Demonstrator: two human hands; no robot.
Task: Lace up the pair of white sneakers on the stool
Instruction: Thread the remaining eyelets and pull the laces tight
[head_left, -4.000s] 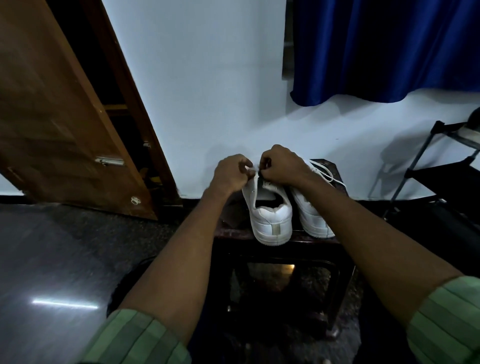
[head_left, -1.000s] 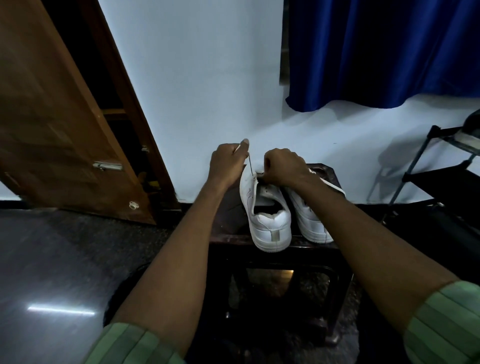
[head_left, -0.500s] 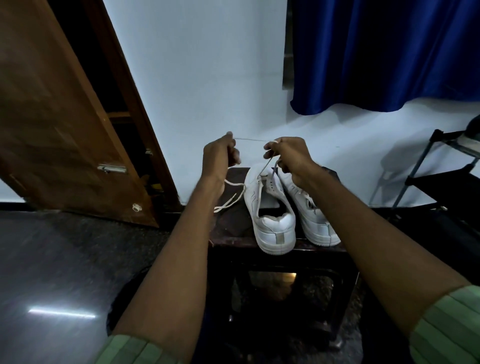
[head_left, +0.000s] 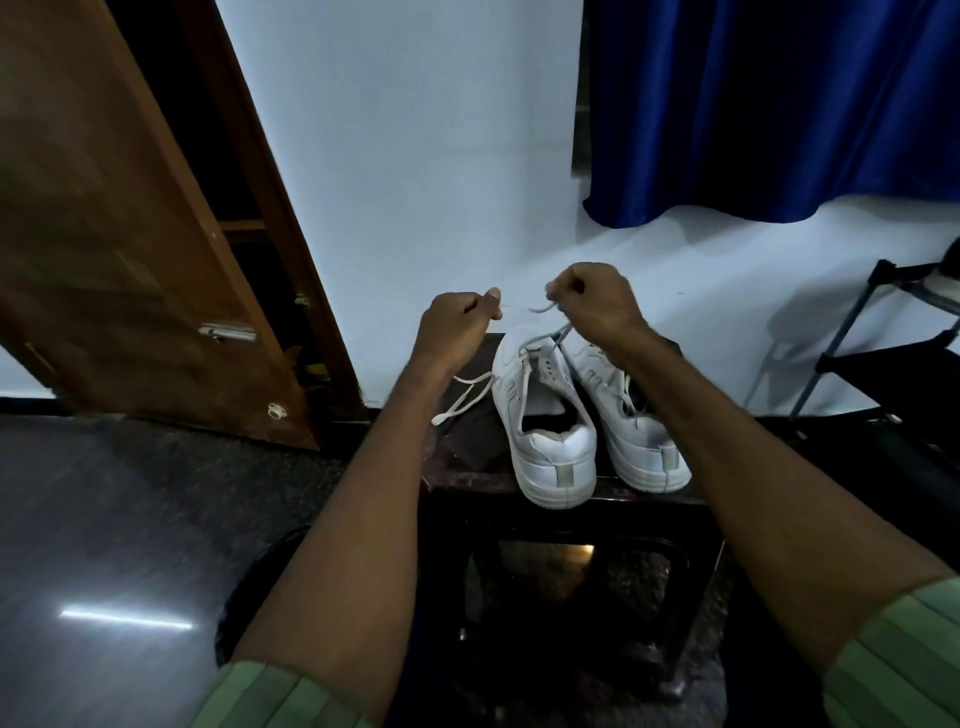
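Two white sneakers stand heel-toward-me on a dark stool (head_left: 467, 473): the left sneaker (head_left: 545, 431) and the right sneaker (head_left: 639, 436). My left hand (head_left: 454, 325) is raised above the stool's far left and pinches a white lace end between thumb and fingers. My right hand (head_left: 597, 301) is curled above the left sneaker's toe and pinches the other strand of the white lace (head_left: 558, 332), which runs down to that shoe's eyelets. A loose length of lace (head_left: 462, 397) hangs beside the left sneaker, below my left wrist.
A white wall is right behind the stool. A brown wooden door (head_left: 130, 249) stands open at left. A blue curtain (head_left: 769, 104) hangs at upper right, and a black metal rack (head_left: 883, 353) is at the right edge. Dark polished floor (head_left: 130, 545) lies to the left.
Both hands have lifted from the left sneaker's opening and drawn the lace up and out. Over the last half second the hands stayed raised with the lace between them.
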